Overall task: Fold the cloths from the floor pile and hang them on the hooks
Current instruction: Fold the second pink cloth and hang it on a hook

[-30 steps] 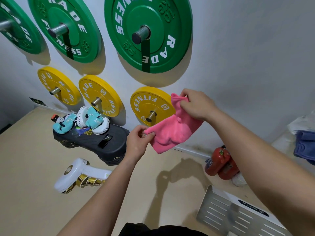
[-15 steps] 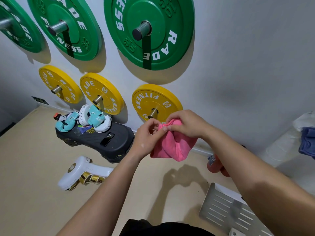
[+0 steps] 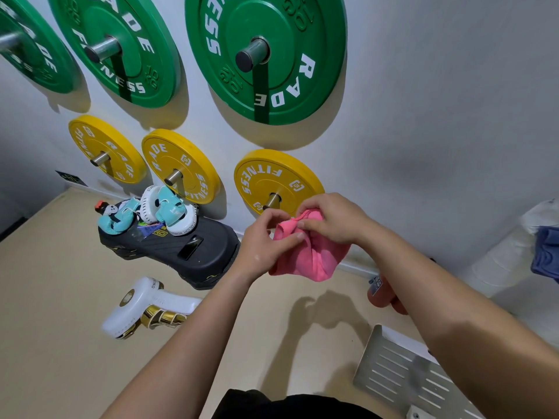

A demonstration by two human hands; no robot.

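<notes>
A pink cloth [image 3: 311,258] hangs folded in half in front of me, its top corners pinched together. My left hand [image 3: 266,237] grips those corners from the left and my right hand [image 3: 329,219] grips them from the right; the two hands touch. Just above them a short metal peg [image 3: 272,201] sticks out of the lowest right yellow weight plate [image 3: 272,176] on the wall. Two more yellow plates [image 3: 178,164] and large green plates [image 3: 266,55] with pegs hang on the same wall.
A black step platform [image 3: 181,249] with teal boxing gloves [image 3: 163,210] sits on the floor by the wall. A white and gold pad [image 3: 145,306] lies in front of it. A red extinguisher [image 3: 381,294], a perforated metal plate [image 3: 402,373] and blue cloth [image 3: 547,255] are at the right.
One second ago the pink cloth was stretched between my hands. I have brought the hands together, so the cloth is doubled over and hangs lower, under the yellow plate's peg.
</notes>
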